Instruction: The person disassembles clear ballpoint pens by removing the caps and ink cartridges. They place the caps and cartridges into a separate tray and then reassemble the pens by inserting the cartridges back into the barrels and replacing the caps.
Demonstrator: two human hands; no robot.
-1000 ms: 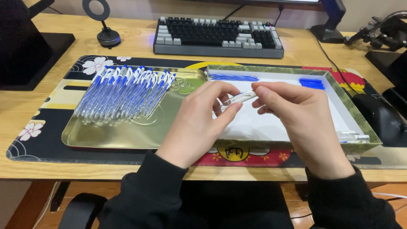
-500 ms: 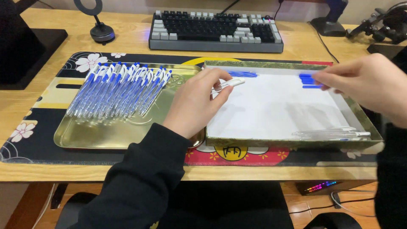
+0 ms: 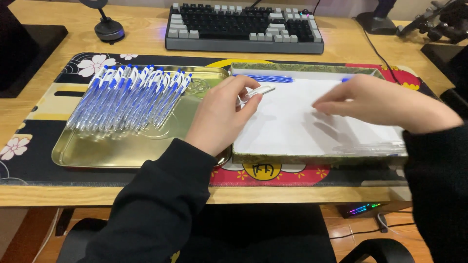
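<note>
My left hand (image 3: 219,119) pinches a clear pen barrel (image 3: 261,90) at the left edge of a shallow box with a white floor (image 3: 292,131). My right hand (image 3: 385,104) hovers over the box's right half, fingers pointing left and close together. I cannot see whether anything is in them. A bundle of thin blue sticks (image 3: 265,78) lies along the box's far wall. A few small blue parts (image 3: 345,79) peek out behind my right hand. Clear barrels (image 3: 375,148) lie at the box's near right. A gold tray (image 3: 97,158) on the left holds a row of blue-and-white pens (image 3: 126,97).
Tray and box rest on a patterned desk mat (image 3: 44,107) on a wooden desk. A keyboard (image 3: 243,24) sits behind them, with a small round black stand (image 3: 109,29) at the far left. Dark equipment (image 3: 448,24) crowds the far right corner.
My hands were together over the box with the barrel. My right hand then reached to the blue parts at the far right and now comes back left. My left hand stayed put.
</note>
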